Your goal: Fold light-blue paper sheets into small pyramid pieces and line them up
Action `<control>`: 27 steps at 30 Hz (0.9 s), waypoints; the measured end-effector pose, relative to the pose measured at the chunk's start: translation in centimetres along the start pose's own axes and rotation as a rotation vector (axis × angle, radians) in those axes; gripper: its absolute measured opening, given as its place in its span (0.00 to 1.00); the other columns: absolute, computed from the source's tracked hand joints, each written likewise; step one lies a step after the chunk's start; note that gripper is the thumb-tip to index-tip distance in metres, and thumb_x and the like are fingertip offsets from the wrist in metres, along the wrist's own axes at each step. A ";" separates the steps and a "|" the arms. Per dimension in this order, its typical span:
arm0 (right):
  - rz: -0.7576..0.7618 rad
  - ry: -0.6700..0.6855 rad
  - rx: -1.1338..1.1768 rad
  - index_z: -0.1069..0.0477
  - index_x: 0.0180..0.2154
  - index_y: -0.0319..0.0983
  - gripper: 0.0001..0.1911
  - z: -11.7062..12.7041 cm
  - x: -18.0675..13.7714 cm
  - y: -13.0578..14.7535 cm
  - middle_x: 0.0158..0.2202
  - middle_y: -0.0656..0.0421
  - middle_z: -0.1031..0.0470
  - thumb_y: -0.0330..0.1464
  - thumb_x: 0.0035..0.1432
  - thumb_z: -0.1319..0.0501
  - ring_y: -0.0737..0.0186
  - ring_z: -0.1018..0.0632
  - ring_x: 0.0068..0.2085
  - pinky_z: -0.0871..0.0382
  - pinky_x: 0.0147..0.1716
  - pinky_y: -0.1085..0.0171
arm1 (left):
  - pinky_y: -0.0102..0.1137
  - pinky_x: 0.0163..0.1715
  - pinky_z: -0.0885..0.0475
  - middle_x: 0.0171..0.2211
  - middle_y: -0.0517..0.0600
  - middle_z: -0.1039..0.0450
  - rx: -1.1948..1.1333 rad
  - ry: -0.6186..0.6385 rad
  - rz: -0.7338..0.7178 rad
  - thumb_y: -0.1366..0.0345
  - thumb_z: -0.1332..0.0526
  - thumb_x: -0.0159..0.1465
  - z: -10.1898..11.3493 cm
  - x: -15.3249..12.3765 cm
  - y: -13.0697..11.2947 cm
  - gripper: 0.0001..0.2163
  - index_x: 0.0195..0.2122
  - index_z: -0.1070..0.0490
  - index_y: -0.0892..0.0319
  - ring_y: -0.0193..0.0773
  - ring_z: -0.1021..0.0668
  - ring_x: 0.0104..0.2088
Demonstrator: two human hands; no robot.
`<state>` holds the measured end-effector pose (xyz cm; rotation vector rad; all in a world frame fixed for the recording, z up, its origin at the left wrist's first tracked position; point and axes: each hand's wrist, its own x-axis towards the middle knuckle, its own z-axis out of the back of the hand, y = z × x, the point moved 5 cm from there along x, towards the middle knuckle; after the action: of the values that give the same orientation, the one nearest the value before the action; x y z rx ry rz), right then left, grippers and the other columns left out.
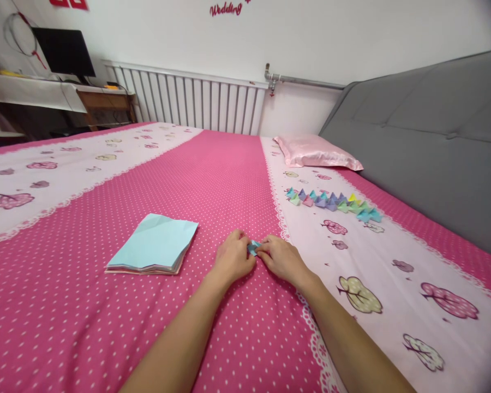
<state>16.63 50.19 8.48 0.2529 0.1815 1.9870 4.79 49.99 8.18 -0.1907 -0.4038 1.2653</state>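
Between my two hands, low over the pink dotted bedspread [237, 180], is a small piece of folded blue paper [253, 248]. My left hand [234, 256] pinches its left end, fingers closed. On the other end, my right hand [282, 258] grips with thumb and fingers together. Fingers cover much of the paper, so its full shape is hidden. Left of my hands lies a stack of square paper sheets [153, 244], light blue on top, with other colours showing at the edge. Several small folded paper boats [331, 203] in blue, purple, green, pink and yellow stand in rows at the right.
A pink satin pillow [317, 151] lies by the grey padded headboard [425, 131]. Against the far wall stands a white radiator [188, 98] with a pipe [306, 80]. At the far left, a monitor [64, 53] sits on a desk [102, 98].
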 end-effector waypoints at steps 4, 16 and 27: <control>0.001 0.004 -0.006 0.26 0.34 0.44 0.13 -0.1 0.0 -0.1 0.37 0.59 0.29 0.34 0.60 0.49 0.64 0.28 0.37 0.44 0.29 0.67 | 0.34 0.45 0.35 0.43 0.55 0.33 -0.063 0.016 -0.022 0.66 0.47 0.56 -0.6 0.2 0.0 0.09 0.33 0.28 0.60 0.43 0.30 0.45; -0.085 -0.155 0.077 0.26 0.30 0.41 0.13 -0.2 0.3 -0.6 0.36 0.58 0.28 0.36 0.59 0.47 0.63 0.27 0.36 0.41 0.31 0.67 | 0.35 0.42 0.34 0.38 0.56 0.32 -0.074 -0.044 -0.022 0.67 0.48 0.57 -1.1 0.5 0.3 0.10 0.30 0.27 0.61 0.43 0.29 0.41; 0.063 -0.253 0.101 0.31 0.38 0.40 0.11 -0.3 0.6 0.4 0.33 0.59 0.26 0.24 0.52 0.43 0.62 0.27 0.37 0.39 0.34 0.67 | 0.34 0.42 0.34 0.37 0.55 0.32 -0.078 -0.057 -0.029 0.69 0.47 0.57 -1.1 0.3 0.1 0.10 0.35 0.28 0.61 0.43 0.29 0.41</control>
<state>15.99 50.54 8.32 0.5775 0.1126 1.9901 5.20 50.37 7.21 -0.2143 -0.5037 1.2298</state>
